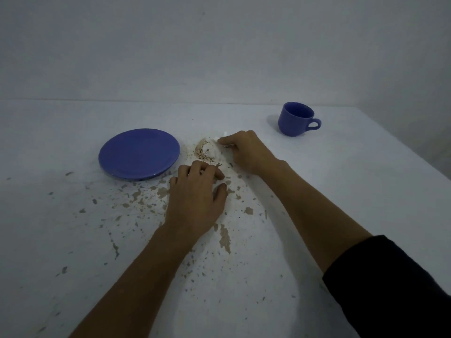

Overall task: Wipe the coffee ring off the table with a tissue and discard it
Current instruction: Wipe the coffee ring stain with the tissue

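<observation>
The brown coffee ring (203,152) lies on the white table (329,191), between the blue saucer and my right hand. My right hand (246,150) is closed on a white tissue (220,140), pressed down at the ring's far right edge. The tissue seems to spread over the ring's right side, but it is hard to make out against the white top. My left hand (197,193) rests on the table just in front of the ring with its fingers bent. Whether those fingers pinch the tissue's near edge is unclear.
A blue saucer (139,153) sits left of the ring, close to my left hand. A blue cup (296,119) stands at the back right, handle to the right. The table's paint is chipped in many brown patches (224,237) near me. A wall runs behind the table.
</observation>
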`<state>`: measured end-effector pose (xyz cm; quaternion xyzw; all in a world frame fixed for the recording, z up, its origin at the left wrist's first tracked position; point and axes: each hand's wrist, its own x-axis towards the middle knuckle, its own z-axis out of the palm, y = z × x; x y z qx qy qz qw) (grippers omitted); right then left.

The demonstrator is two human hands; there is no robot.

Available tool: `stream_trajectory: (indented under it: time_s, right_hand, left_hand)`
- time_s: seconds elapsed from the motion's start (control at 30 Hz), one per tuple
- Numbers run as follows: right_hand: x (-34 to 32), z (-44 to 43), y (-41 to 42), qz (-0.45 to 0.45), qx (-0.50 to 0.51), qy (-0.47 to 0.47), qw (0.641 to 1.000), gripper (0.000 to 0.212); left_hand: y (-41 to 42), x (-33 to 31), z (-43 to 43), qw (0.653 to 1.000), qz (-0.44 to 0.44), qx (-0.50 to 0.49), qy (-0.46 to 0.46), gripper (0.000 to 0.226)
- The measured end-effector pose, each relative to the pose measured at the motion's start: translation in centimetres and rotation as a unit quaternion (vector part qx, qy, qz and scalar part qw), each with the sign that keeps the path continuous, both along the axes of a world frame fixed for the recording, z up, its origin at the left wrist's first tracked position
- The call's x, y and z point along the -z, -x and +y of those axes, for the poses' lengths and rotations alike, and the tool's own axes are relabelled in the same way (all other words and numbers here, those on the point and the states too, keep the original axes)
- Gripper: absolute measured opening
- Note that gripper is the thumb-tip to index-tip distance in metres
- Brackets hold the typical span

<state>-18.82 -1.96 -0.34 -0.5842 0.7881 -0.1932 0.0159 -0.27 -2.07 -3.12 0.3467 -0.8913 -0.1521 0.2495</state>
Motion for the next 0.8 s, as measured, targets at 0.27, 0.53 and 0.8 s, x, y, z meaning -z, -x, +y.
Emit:
stream_trajectory:
  time_s: [0.27,0.53,0.8]
  right_hand:
    - [0.0,-1.3,-1.7,-0.038,0.011,0.056,0.998,0.035]
    - [-0.3,-3.9,-1.1,-0.097,0.069,0.115,0.986,0.033]
    - [-2.0,-4.0,-1.3,-0.117,0.007,0.093,0.989,0.031]
  left_hand:
    - [-0.1,-0.1,0.1,1.0,0.003,-0.005,0.001,0.024]
    - [-0.1,0.0,0.2,1.0,0.013,-0.008,0.005,0.024]
    - [-0.1,0.0,0.2,1.0,0.019,-0.005,0.006,0.024]
